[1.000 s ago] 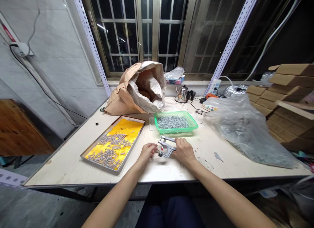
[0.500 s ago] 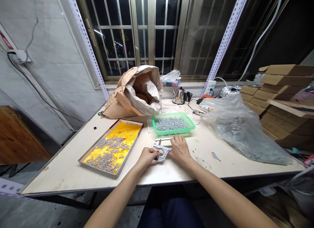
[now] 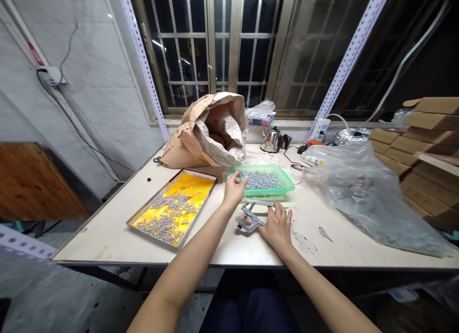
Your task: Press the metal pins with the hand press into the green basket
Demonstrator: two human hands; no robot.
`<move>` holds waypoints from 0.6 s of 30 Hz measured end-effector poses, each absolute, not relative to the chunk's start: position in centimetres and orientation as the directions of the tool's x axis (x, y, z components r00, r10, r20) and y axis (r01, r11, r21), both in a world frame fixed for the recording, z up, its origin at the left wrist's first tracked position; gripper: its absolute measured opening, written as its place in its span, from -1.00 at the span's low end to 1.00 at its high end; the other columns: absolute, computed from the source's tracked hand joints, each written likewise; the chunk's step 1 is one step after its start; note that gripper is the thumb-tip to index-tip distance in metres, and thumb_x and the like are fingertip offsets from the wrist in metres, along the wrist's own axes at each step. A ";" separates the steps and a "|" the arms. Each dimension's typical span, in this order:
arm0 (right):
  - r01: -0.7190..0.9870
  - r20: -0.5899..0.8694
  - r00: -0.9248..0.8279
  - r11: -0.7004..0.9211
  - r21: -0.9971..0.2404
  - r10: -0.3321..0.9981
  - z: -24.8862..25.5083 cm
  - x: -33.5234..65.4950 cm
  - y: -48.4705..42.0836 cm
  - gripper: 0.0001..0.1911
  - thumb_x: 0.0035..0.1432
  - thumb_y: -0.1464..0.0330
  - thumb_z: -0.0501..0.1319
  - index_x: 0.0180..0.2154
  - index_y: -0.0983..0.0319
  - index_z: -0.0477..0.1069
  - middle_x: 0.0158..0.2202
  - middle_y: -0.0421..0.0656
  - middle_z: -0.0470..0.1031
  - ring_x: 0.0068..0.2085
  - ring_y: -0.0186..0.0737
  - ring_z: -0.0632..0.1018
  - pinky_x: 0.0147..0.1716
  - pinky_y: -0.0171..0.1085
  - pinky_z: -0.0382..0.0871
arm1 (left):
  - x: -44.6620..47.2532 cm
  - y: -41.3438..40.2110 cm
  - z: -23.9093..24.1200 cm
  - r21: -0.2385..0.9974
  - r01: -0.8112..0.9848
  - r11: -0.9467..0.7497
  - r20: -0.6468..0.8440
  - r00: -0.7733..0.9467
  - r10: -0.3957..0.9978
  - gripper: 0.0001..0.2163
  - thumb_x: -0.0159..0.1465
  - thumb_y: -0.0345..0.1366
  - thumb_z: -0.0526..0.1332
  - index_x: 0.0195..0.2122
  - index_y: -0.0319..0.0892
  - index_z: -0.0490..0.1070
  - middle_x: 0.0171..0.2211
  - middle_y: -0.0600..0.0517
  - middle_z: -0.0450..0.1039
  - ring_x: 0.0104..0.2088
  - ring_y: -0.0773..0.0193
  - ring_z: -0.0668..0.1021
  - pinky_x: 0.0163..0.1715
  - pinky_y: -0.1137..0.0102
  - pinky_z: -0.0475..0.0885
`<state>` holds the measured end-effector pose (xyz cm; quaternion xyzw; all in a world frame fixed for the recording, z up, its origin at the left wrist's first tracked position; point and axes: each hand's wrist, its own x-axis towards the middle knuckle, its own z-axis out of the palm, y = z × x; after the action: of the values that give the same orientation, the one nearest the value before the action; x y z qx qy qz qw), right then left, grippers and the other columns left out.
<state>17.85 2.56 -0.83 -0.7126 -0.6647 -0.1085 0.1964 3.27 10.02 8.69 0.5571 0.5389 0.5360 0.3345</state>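
Observation:
My left hand (image 3: 234, 188) is at the left rim of the green plastic basket (image 3: 287, 185), thumb and forefinger apart, with nothing visible between them. Many small grey metal pieces (image 3: 260, 180) fill this basket. My right hand (image 3: 278, 226) holds the grey hand-press pliers (image 3: 255, 221) by the handles, fingers over the upper one and thumb at the lower. The pliers rest low over the table, jaw to the left, with a dark spring and a red part showing. A shallow tray (image 3: 193, 224) lined with yellow holds many small ridged metal pieces (image 3: 165, 227) on the left.
Behind the tray lies an open paper sack (image 3: 186, 144). A steel kettle (image 3: 271, 139) stands near the window. On the right are a clear plastic bag (image 3: 380, 199) and stacked cardboard boxes (image 3: 430, 146). A grey scrap (image 3: 325, 234) lies right of my right hand.
My left hand has left the jaw of the pliers and moved up to the basket. My right hand still holds the pliers, its fingers looser. The view has shifted slightly left.

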 end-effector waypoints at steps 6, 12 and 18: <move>0.992 0.416 0.079 -0.033 -0.118 0.906 -1.3 18.1 2.7 -0.41 -0.03 0.20 0.14 -0.01 0.45 0.29 0.17 0.20 0.16 0.21 0.16 0.09 0.19 0.16 -0.29 | -3.9 11.5 10.4 0.804 0.557 -0.208 0.228 0.034 0.973 -0.79 0.14 -0.30 0.18 -0.28 -0.29 0.52 -0.24 -0.15 0.54 -0.25 0.18 0.52 -0.22 0.39 0.35; 0.991 0.435 0.057 0.003 -0.135 0.899 -1.2 17.7 2.8 -0.44 -0.02 0.19 0.15 -0.03 0.41 0.31 0.16 0.19 0.19 0.20 0.15 0.13 0.18 0.15 -0.26 | -17.3 8.5 8.1 0.518 0.854 0.046 0.021 -0.066 0.998 -0.91 -0.06 -0.43 0.20 -0.67 -0.21 0.43 -0.65 0.03 0.42 -0.53 0.23 0.45 -0.48 0.43 0.23; 0.991 0.437 0.036 0.024 -0.131 0.899 -1.2 17.7 2.7 -0.45 -0.01 0.19 0.16 -0.03 0.41 0.31 0.15 0.20 0.20 0.20 0.15 0.13 0.17 0.18 -0.22 | -18.1 6.6 5.8 0.341 0.938 0.059 -0.071 -0.037 0.997 -0.89 -0.11 -0.53 0.17 -0.66 -0.19 0.39 -0.56 -0.04 0.47 -0.42 0.18 0.49 -0.40 0.43 0.26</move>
<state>17.67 2.68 -1.17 -0.6894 -0.6853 -0.1120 0.2065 -18.11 6.62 5.84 0.6784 0.7131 0.1005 0.1455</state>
